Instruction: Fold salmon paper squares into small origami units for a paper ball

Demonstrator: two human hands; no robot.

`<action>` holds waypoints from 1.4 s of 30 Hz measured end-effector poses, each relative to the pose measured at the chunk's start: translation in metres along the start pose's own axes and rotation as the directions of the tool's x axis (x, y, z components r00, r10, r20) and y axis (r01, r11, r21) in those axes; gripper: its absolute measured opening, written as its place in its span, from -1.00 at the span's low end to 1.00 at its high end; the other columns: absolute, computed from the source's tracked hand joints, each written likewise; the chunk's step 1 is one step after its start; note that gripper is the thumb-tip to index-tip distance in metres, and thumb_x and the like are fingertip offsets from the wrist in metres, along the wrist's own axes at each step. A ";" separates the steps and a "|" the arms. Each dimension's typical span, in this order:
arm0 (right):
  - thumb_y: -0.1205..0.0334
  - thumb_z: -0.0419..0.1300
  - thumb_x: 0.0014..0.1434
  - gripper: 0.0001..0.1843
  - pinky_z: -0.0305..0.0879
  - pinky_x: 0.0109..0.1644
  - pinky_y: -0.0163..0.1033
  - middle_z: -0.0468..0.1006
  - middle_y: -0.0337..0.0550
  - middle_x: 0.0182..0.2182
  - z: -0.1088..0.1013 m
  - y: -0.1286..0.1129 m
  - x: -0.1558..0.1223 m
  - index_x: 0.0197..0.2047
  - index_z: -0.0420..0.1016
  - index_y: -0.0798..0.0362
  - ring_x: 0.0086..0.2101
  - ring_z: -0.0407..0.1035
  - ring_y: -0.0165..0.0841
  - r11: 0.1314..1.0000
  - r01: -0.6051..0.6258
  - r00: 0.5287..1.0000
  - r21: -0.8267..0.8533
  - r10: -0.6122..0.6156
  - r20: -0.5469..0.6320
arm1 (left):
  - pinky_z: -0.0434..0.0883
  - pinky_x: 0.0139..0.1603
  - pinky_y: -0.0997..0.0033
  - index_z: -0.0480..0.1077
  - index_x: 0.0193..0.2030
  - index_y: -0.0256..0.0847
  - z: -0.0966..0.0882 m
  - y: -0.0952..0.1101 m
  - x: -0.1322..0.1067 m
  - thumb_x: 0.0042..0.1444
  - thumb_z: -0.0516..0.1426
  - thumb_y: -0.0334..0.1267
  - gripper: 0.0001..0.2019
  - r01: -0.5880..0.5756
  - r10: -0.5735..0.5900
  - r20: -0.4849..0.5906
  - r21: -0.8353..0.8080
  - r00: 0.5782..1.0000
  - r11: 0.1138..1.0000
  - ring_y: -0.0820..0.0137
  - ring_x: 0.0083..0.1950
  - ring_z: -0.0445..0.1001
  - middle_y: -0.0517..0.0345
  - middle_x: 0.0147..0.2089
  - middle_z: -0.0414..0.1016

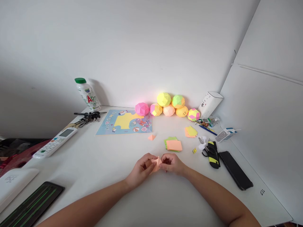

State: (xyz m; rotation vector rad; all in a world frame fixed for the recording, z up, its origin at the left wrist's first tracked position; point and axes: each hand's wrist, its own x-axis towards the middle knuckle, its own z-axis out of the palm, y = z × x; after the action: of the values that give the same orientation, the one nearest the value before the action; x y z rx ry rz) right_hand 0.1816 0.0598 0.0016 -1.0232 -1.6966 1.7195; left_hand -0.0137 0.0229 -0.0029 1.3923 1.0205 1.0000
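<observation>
Both my hands meet low over the middle of the white table around a small folded orange paper piece. My left hand pinches its left side, fingers curled. My right hand pinches its right side, fingers closed. Just beyond them lies a stack of orange and green paper squares. A small folded orange unit lies farther back. Several paper balls in pink, yellow, green and orange line the wall.
At left lie a white remote, keys, a green-capped bottle and a blue picture sheet. At right are scissors, a black phone, more paper squares, a white carton and a small box.
</observation>
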 end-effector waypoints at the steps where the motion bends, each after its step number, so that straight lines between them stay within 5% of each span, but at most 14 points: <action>1: 0.05 0.27 -0.01 -0.69 0.25 -0.51 -0.34 0.32 -0.31 -0.57 0.000 0.000 0.000 -0.46 0.30 0.10 -0.57 0.25 -0.49 1.000 0.001 1.000 -0.010 -0.001 0.003 | 0.31 -0.34 0.45 0.38 -0.11 -0.11 -0.001 0.000 0.000 0.14 0.06 -0.16 -0.79 -0.027 0.027 0.023 0.020 0.999 0.999 0.49 -0.42 0.26 0.17 -0.29 0.29; 5: 0.03 0.22 0.04 -0.70 0.22 -0.51 -0.36 0.35 -0.30 -0.57 -0.002 0.002 0.000 -0.43 0.32 0.11 -0.58 0.27 -0.49 0.999 -0.007 1.000 -0.034 0.007 0.006 | 0.31 -0.41 0.48 0.38 -0.02 -0.01 0.000 -0.002 -0.001 0.12 0.06 -0.25 -0.72 -0.107 0.104 0.121 0.020 0.987 0.994 0.48 -0.41 0.28 0.19 -0.31 0.22; 11: 0.01 0.20 0.06 -0.68 0.21 -0.50 -0.37 0.37 -0.29 -0.57 -0.002 0.003 0.000 -0.43 0.30 0.10 -0.57 0.30 -0.48 1.000 -0.002 1.000 -0.021 0.003 0.028 | 0.26 -0.54 0.52 0.31 0.07 0.02 0.002 -0.004 -0.002 0.14 0.04 -0.24 -0.67 -0.012 0.008 0.205 0.015 0.979 1.000 0.60 -0.53 0.24 0.10 -0.11 0.25; 16: 0.01 0.23 0.04 -0.67 0.21 -0.48 -0.36 0.36 -0.29 -0.56 0.000 -0.002 -0.001 -0.45 0.27 0.10 -0.55 0.27 -0.48 0.999 0.035 0.998 0.000 -0.035 0.054 | 0.37 -0.32 0.41 0.31 0.09 -0.01 0.001 -0.001 -0.001 0.13 0.06 -0.24 -0.65 -0.073 0.064 0.145 0.055 0.987 0.996 0.40 -0.27 0.35 0.06 -0.12 0.30; 23: 0.02 0.25 0.02 -0.66 0.16 -0.50 -0.36 0.34 -0.31 -0.58 -0.002 0.001 0.000 -0.46 0.25 0.10 -0.57 0.25 -0.49 1.000 0.026 0.999 -0.008 -0.026 0.030 | 0.35 -0.14 0.33 0.32 0.09 -0.03 0.001 -0.002 -0.001 0.10 0.08 -0.26 -0.62 -0.071 0.067 0.077 0.050 0.995 0.996 0.34 -0.17 0.35 0.07 -0.16 0.33; 42: 0.02 0.30 -0.03 -0.65 0.12 -0.57 -0.38 0.34 -0.34 -0.65 -0.003 0.006 0.001 -0.49 0.27 0.09 -0.65 0.23 -0.51 0.999 -0.001 0.999 0.043 0.002 -0.032 | 0.26 -0.43 0.47 0.35 0.08 0.00 0.001 -0.005 0.000 0.11 0.08 -0.12 -0.63 -0.088 0.089 0.025 -0.047 0.996 0.995 0.45 -0.40 0.17 0.22 -0.38 0.11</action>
State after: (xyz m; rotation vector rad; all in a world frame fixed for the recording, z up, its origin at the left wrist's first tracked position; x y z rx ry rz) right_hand 0.1844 0.0625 -0.0041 -1.0275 -1.6319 1.7242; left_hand -0.0135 0.0227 -0.0078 1.4199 0.9169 1.0606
